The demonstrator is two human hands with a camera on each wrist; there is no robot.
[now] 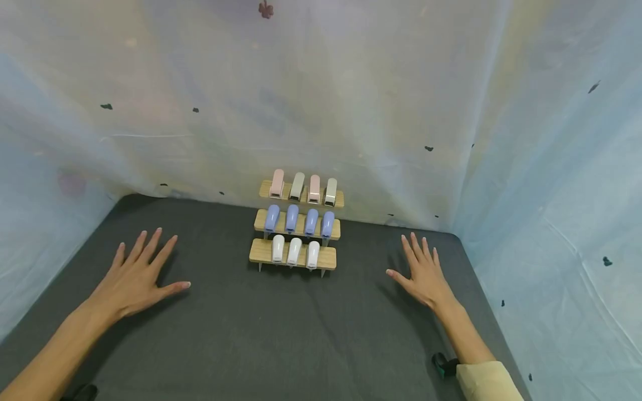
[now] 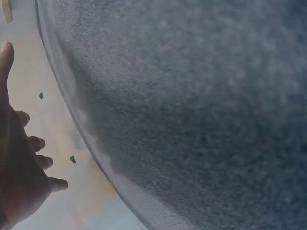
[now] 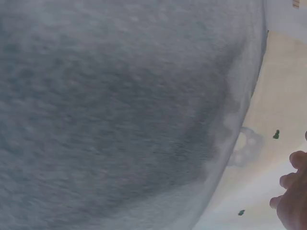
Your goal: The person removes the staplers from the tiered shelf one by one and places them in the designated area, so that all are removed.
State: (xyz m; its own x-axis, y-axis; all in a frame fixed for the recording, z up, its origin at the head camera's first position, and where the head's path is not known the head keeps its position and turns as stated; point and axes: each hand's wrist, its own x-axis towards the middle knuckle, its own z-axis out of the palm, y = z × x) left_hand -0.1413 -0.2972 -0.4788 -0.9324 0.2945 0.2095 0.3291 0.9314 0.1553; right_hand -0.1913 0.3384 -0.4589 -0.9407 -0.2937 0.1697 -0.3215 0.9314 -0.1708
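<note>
My left hand (image 1: 134, 278) hovers over the left part of the dark cloth-covered table (image 1: 225, 334), fingers spread and straight, holding nothing. On the right side my right hand (image 1: 425, 278) is held the same way, also holding nothing. Between them, at the back, stands a three-tier wooden rack (image 1: 258, 252) with small items that look like mini staplers. Three white staplers (image 1: 295, 252) sit on the lowest tier. Several periwinkle-blue staplers (image 1: 292, 218) line the middle one. On top, pink staplers (image 1: 314, 188) alternate with grey-green staplers (image 1: 297, 186). Both hands are well apart from the rack.
A pale patterned curtain (image 1: 351, 111) encloses the table at the back and both sides. The top tier of the rack stands close to it. A dark strap-like object (image 1: 443, 365) shows by the right wrist, near a light sleeve (image 1: 486, 381).
</note>
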